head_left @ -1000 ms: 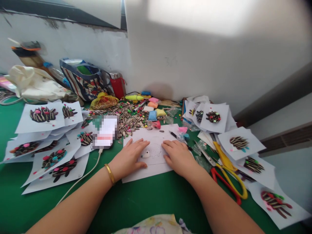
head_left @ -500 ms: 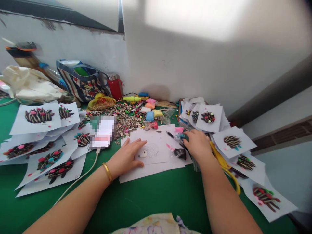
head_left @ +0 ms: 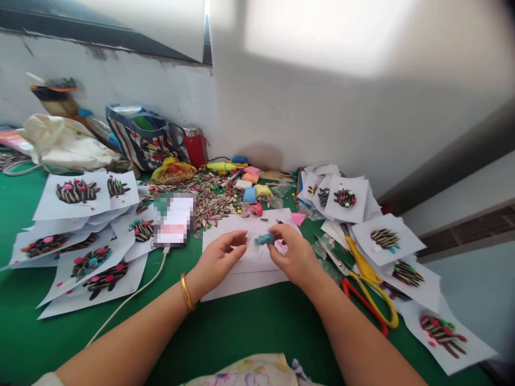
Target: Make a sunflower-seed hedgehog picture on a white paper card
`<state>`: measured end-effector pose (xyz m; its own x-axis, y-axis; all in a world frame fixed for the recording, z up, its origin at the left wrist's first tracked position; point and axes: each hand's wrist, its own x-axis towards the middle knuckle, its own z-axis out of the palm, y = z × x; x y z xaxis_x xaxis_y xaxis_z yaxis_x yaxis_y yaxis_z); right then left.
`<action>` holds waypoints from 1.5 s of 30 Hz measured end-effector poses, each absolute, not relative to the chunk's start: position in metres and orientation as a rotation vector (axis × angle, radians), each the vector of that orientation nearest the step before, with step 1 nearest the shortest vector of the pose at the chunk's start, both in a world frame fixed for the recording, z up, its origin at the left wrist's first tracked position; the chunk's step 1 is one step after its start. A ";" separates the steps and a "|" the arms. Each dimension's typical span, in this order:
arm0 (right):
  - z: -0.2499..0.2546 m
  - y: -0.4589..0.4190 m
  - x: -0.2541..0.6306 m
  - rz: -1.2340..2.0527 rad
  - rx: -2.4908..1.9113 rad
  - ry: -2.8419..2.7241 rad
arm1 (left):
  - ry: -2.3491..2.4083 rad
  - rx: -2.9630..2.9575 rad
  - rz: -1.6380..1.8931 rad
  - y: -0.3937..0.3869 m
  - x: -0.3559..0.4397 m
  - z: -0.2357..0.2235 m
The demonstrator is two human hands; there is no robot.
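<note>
Faint marks (head_left: 278,111) on the far white wall (head_left: 330,118) are too blurred to read, while the right hand (head_left: 296,256) pinches a small teal lump (head_left: 264,239) in clear plastic (head_left: 251,239) over white paper sheets (head_left: 241,284), just right of the left hand (head_left: 218,260), whose grip I cannot tell.

Teal shows in the small clay packet (head_left: 264,239) between my left hand (head_left: 219,260) and right hand (head_left: 295,260); the paper sheets (head_left: 241,289) under both are white, the tabletop (head_left: 225,332) deep green. I've a gold bangle (head_left: 186,292) behind the left hand. Beyond my hands I get black-and-pale striped sunflower seeds (head_left: 217,197), plus blue (head_left: 250,195) and yellow (head_left: 263,190) clay packs. Farther past the left, a red thermos (head_left: 196,151) has a silver top. Right of my right hand, scissors (head_left: 338,263) show silver blades. Nearest me, cream fabric (head_left: 245,371) carries a pink-and-purple floral print.
</note>
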<state>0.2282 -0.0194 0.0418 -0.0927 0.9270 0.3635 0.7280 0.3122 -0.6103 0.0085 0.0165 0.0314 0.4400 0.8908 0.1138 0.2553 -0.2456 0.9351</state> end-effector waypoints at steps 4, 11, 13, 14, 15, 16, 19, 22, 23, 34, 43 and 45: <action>0.042 -0.024 0.218 0.398 -1.354 -1.939 | 0.944 1.407 0.797 0.011 0.020 0.036; 0.047 -0.023 0.219 0.589 -1.322 -1.836 | 0.893 1.236 0.820 0.014 0.019 0.040; 0.045 -0.023 0.220 0.760 -1.310 -1.783 | 0.883 1.222 0.819 0.013 0.019 0.042; 0.043 -0.023 0.220 0.874 -1.289 -1.745 | 0.882 1.220 0.807 0.013 0.019 0.044; 0.041 -0.022 0.221 1.001 -1.251 -1.699 | 0.881 1.226 0.787 0.012 0.019 0.046; 0.039 -0.022 0.221 1.119 -1.198 -1.650 | 0.880 1.236 0.764 0.011 0.019 0.049; 0.037 -0.021 0.220 1.291 -1.128 -1.553 | 0.889 1.278 0.716 0.010 0.022 0.057; 0.039 -0.021 0.218 1.267 -1.219 -1.507 | 0.928 1.287 0.739 0.011 0.026 0.061; 0.040 -0.021 0.217 1.250 -1.250 -1.495 | 0.938 1.286 0.746 0.012 0.027 0.061; 0.040 -0.018 0.218 1.216 -1.248 -1.419 | 0.875 1.002 0.888 0.017 0.037 0.039; 0.037 -0.019 0.215 1.249 -1.148 -1.444 | 0.771 0.987 0.885 0.014 0.027 0.032; 0.037 -0.020 0.214 1.217 -1.177 -1.473 | 0.811 1.146 0.877 0.013 0.027 0.034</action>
